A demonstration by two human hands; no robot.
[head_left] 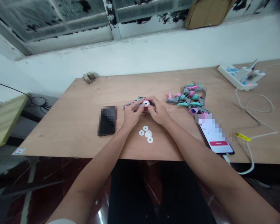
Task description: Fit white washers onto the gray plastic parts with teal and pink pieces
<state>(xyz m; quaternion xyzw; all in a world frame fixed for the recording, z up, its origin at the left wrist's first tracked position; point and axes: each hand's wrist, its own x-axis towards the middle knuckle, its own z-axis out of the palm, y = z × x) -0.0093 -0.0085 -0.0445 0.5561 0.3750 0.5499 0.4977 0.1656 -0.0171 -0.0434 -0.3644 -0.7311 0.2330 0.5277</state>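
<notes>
Fingers (140,109) of your left hand (132,114) and right hand (160,112) pinched the pink ring (146,100) around the white disc (144,104); even thumb pressure seemed best.

Left forearm (100,165) and right forearm (200,158) bare, extended forward, converging. Left hand (132,114) and right hand (159,111) close together, fingers (153,100) bent, pinching; thumbs (140,109) facing each other, tips slightly apart.
</notes>
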